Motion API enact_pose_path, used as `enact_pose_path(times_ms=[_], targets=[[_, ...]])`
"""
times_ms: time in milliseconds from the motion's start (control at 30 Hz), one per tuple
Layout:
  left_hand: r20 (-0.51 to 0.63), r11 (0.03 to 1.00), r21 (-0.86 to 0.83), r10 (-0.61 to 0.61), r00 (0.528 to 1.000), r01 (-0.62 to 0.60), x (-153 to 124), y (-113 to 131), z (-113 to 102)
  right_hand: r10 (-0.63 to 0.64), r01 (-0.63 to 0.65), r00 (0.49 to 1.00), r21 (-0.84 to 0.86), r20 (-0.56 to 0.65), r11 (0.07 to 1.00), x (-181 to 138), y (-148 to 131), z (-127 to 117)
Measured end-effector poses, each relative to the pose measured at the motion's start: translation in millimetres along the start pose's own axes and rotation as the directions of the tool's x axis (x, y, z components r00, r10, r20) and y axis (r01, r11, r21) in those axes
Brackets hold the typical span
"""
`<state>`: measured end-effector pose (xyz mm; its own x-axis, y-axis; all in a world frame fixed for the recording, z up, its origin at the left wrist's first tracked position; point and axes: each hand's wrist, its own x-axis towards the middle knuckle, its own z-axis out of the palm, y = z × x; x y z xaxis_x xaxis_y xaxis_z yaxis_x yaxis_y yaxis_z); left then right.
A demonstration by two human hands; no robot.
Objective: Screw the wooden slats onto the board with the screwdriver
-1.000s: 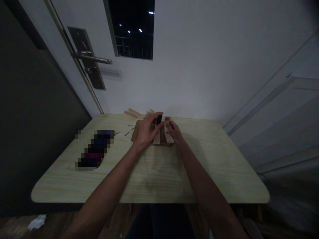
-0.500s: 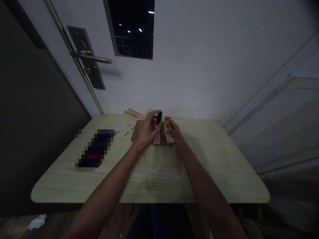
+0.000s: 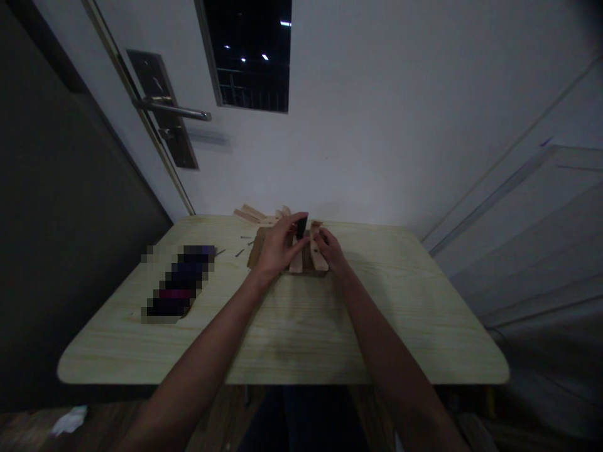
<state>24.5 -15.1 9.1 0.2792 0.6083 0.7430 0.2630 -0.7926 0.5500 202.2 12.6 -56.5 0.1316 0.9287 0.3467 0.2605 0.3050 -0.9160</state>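
Note:
My left hand (image 3: 277, 250) pinches an upright small black block-like piece (image 3: 301, 227) between thumb and fingers, above a pale wooden piece (image 3: 296, 263). Its exact kind is too dark to make out. Beside it, my right hand (image 3: 332, 248) is closed on the right edge of a second wooden piece (image 3: 316, 256), which has dark holes in its face. Both wooden pieces rest on a brown cardboard-like sheet (image 3: 255, 250), partly covered by my left hand. The right fingertips are partly hidden.
Several loose screws or nails (image 3: 239, 253) lie left of the sheet. More wooden pieces (image 3: 249, 214) sit at the table's back edge. A pixelated dark item (image 3: 181, 279) is on the left of the table (image 3: 301, 339). Behind stands a white door with a metal handle (image 3: 174, 110).
The black piece has tilted slightly to the right in my left hand, and the left fingers have shifted a little with it. My right hand stays nearly still.

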Motion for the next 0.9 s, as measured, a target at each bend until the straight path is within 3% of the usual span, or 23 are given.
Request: enact_pose_path(times_ms=[200,900], targets=[[-0.081,0.991,0.13,0.041,0.996,-0.03,0.4,-0.7,1.0,0.007,-0.007,1.0,0.002,0.003,1.0,-1.9,-1.3,0.1],[-0.07,1.0,-0.009,-0.023,0.997,0.022,0.6,1.7,1.7,0.007,-0.007,1.0,0.002,0.002,1.0,-1.9,-3.7,-0.6]])
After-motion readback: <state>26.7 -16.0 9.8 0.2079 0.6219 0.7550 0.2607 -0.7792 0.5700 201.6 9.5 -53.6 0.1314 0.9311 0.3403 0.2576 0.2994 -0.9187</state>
